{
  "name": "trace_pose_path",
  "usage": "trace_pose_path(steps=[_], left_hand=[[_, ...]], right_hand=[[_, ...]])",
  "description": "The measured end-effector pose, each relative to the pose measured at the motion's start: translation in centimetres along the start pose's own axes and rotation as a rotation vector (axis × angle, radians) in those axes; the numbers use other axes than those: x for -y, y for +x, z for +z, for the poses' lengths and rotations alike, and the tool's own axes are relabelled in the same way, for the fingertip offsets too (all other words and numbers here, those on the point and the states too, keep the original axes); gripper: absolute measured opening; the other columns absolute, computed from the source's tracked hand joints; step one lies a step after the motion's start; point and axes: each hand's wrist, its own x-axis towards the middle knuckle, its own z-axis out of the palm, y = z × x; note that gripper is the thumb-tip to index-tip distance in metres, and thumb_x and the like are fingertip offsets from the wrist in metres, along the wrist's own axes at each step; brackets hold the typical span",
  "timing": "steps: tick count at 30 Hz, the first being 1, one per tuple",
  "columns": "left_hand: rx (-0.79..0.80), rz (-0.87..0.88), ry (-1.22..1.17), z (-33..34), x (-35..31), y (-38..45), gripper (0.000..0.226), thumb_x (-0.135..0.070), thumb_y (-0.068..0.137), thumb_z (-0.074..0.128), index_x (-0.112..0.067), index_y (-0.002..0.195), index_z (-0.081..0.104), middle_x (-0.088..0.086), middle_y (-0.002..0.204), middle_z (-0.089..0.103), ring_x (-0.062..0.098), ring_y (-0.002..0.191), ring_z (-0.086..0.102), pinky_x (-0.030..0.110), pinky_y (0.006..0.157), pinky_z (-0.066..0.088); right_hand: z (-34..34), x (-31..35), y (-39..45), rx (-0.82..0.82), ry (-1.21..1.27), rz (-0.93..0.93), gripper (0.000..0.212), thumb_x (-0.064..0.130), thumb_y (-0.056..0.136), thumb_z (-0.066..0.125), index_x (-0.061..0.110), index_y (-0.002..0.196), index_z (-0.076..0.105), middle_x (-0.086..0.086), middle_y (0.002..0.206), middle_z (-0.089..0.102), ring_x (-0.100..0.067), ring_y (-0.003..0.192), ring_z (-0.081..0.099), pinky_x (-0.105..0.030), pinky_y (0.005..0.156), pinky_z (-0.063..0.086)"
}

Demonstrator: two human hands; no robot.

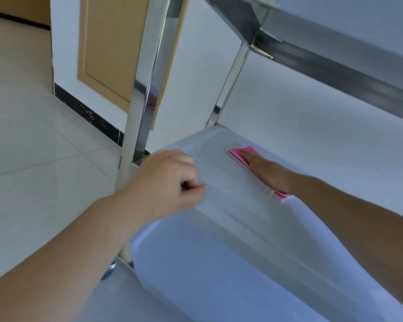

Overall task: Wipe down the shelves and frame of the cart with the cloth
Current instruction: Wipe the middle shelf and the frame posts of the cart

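A steel cart fills the right of the head view. Its middle shelf (221, 182) holds a folded pink cloth (236, 153) with a white tag. My right hand (265, 169) lies flat on the cloth with straight fingers, pressing it to the shelf. My left hand (170, 182) rests at the shelf's near left corner, fingers curled over the edge beside the shiny front post (147, 89). The bottom shelf (207, 275) shows below, with a few water drops. The upper shelf's rim (335, 59) crosses the top right.
A rear post (230, 82) rises from the shelf's far corner. A caster wheel (109, 270) sits at the cart's lower left. Tiled floor (33, 147) spreads to the left. A tan wooden panel (107, 49) and a dark skirting board (86, 110) line the white wall behind.
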Motion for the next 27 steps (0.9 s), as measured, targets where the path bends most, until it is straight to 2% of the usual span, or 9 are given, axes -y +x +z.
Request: trace_pose_path(steps=[3, 5, 7, 10, 13, 17, 21, 24, 27], left_hand=[[-0.003, 0.002, -0.041, -0.1, 0.3, 0.1, 0.038, -0.034, 0.074, 0.059, -0.015, 0.046, 0.043, -0.004, 0.051, 0.041, 0.016, 0.056, 0.044, 0.029, 0.054, 0.037], [-0.011, 0.020, -0.058, -0.2, 0.4, 0.1, 0.043, -0.038, 0.080, 0.053, -0.013, 0.047, 0.040, -0.003, 0.051, 0.039, 0.017, 0.055, 0.043, 0.030, 0.054, 0.038], [-0.005, 0.015, -0.072, -0.2, 0.5, 0.0, 0.051, -0.041, 0.086, 0.045, -0.006, 0.049, 0.045, 0.001, 0.052, 0.039, 0.019, 0.055, 0.043, 0.036, 0.054, 0.042], [0.014, -0.020, -0.045, -0.2, 0.5, 0.0, 0.058, -0.045, 0.089, 0.036, -0.001, 0.056, 0.055, 0.004, 0.054, 0.043, 0.021, 0.059, 0.047, 0.040, 0.057, 0.044], [0.030, -0.016, 0.011, -0.3, 0.2, -0.2, 0.058, -0.046, 0.090, 0.032, -0.003, 0.059, 0.053, 0.003, 0.059, 0.046, 0.021, 0.062, 0.047, 0.041, 0.060, 0.045], [0.030, 0.033, 0.076, -0.3, 0.0, -0.4, 0.051, -0.044, 0.092, 0.032, -0.007, 0.065, 0.054, 0.001, 0.067, 0.052, 0.021, 0.068, 0.047, 0.040, 0.067, 0.043], [0.022, 0.023, 0.079, -0.4, -0.3, -0.1, 0.044, -0.045, 0.091, 0.043, -0.009, 0.070, 0.056, -0.004, 0.071, 0.048, 0.021, 0.071, 0.047, 0.030, 0.071, 0.036], [0.027, 0.012, 0.080, -0.6, -0.5, -0.2, 0.036, -0.039, 0.088, 0.053, -0.009, 0.067, 0.053, -0.008, 0.071, 0.042, 0.018, 0.070, 0.043, 0.025, 0.069, 0.031], [0.052, -0.005, 0.127, -1.1, -0.5, -0.5, 0.037, -0.037, 0.090, 0.047, -0.010, 0.066, 0.052, -0.003, 0.069, 0.046, 0.020, 0.071, 0.044, 0.029, 0.070, 0.034]], right_hand=[[-0.8, -2.3, 2.0, -0.085, 0.124, 0.131, 0.045, 0.029, 0.102, 0.028, 0.029, 0.147, 0.024, 0.009, 0.153, 0.022, -0.007, 0.138, 0.021, -0.014, 0.108, 0.006], [-1.4, -3.4, 3.3, -0.126, 0.128, 0.186, 0.045, 0.024, 0.101, 0.029, 0.028, 0.146, 0.028, 0.003, 0.152, 0.024, -0.016, 0.139, 0.023, -0.030, 0.117, 0.008], [-1.7, -4.2, 4.5, -0.158, 0.127, 0.213, 0.048, 0.015, 0.098, 0.030, 0.023, 0.145, 0.029, -0.002, 0.152, 0.025, -0.018, 0.140, 0.023, -0.037, 0.118, 0.011], [-1.8, -4.7, 5.9, -0.140, 0.056, 0.237, 0.050, 0.013, 0.097, 0.028, 0.018, 0.147, 0.025, -0.003, 0.154, 0.024, -0.021, 0.140, 0.022, -0.036, 0.117, 0.012], [-1.6, -4.6, 6.3, -0.141, 0.037, 0.229, 0.048, 0.012, 0.098, 0.026, 0.015, 0.146, 0.026, -0.005, 0.153, 0.026, -0.022, 0.140, 0.024, -0.035, 0.117, 0.013], [-0.9, -1.2, 5.0, -0.176, 0.277, 0.164, 0.043, 0.016, 0.098, 0.032, 0.025, 0.138, 0.043, 0.000, 0.143, 0.044, -0.019, 0.131, 0.040, -0.041, 0.115, 0.025], [0.4, 5.1, 1.7, -0.028, 0.116, -0.090, 0.047, 0.025, 0.101, 0.027, 0.024, 0.148, 0.023, 0.007, 0.156, 0.018, -0.006, 0.141, 0.016, -0.031, 0.119, 0.008], [1.7, 8.8, -1.0, 0.003, 0.029, -0.322, 0.051, 0.028, 0.100, 0.027, 0.015, 0.148, 0.017, 0.014, 0.150, 0.006, 0.001, 0.139, 0.003, -0.016, 0.113, -0.003], [1.6, 9.7, -1.9, 0.046, 0.030, -0.306, 0.048, 0.022, 0.102, 0.028, 0.019, 0.147, 0.014, 0.018, 0.147, 0.002, 0.004, 0.138, -0.002, -0.017, 0.113, -0.004]])
